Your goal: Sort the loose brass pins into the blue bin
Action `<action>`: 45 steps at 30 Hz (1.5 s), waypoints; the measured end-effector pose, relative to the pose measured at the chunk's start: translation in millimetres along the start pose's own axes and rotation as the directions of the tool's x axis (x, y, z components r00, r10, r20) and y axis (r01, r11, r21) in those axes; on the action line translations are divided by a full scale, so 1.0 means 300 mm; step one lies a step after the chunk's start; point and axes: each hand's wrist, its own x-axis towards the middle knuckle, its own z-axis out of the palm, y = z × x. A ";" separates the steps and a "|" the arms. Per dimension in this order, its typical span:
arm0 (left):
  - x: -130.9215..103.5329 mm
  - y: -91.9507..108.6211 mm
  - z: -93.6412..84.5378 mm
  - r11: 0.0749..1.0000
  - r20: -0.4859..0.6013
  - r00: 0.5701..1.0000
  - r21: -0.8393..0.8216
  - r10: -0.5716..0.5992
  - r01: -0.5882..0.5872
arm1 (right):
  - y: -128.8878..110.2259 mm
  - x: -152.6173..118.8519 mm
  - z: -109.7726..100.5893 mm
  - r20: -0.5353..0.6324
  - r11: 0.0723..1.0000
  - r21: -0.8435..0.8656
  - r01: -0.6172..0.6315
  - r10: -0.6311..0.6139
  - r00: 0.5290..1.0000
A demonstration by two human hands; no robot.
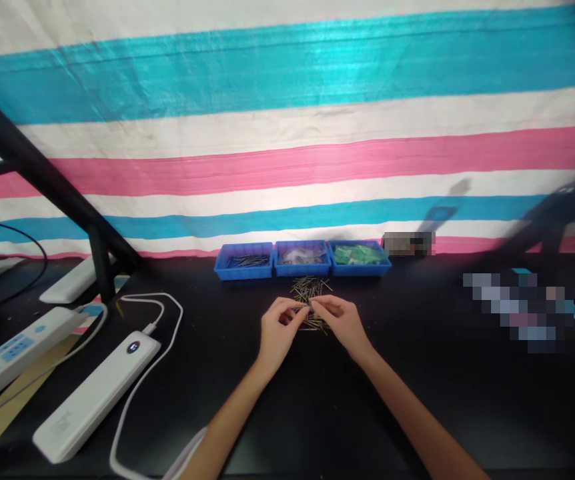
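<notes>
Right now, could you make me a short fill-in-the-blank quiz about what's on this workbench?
1. Both hands, left hand and right hand, meet over a pile of thin metal ____.
2. Behind the pile stand ____ blue trays in a row.
3. The rightmost tray holds ____ pieces.
4. The white power bank lies to the person's ____.

Missing words: pins; three; green; left

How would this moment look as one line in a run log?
left hand: fingertips at pin pile | right hand: pinching at pin pile | behind: three blue trays | surface: black table | left: white power bank
</notes>
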 end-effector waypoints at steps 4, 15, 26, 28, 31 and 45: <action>0.000 0.001 0.002 1.000 -0.025 1.000 -0.013 0.000 0.000 | -0.004 0.000 -0.001 0.001 1.000 -0.026 0.011 -0.011 1.000; -0.003 -0.004 -0.001 0.998 -0.058 0.998 -0.059 -0.016 0.012 | -0.015 -0.009 0.007 0.075 0.995 -0.090 0.044 -0.037 0.996; -0.007 -0.005 0.002 0.997 -0.004 1.000 -0.071 -0.017 0.017 | -0.035 -0.020 0.017 0.164 0.992 -0.105 0.066 -0.049 0.985; -0.010 0.002 0.004 0.998 -0.001 1.000 -0.066 -0.012 0.012 | -0.036 -0.020 0.015 0.172 0.992 -0.108 0.071 -0.052 0.984; -0.013 0.013 0.005 0.999 0.003 1.000 -0.051 -0.010 0.010 | -0.033 -0.019 0.013 0.193 0.992 -0.104 0.073 -0.052 0.980; -0.002 0.020 -0.006 0.999 -0.025 1.000 -0.034 0.015 -0.016 | -0.019 -0.007 0.000 0.059 0.998 -0.061 0.029 -0.026 0.998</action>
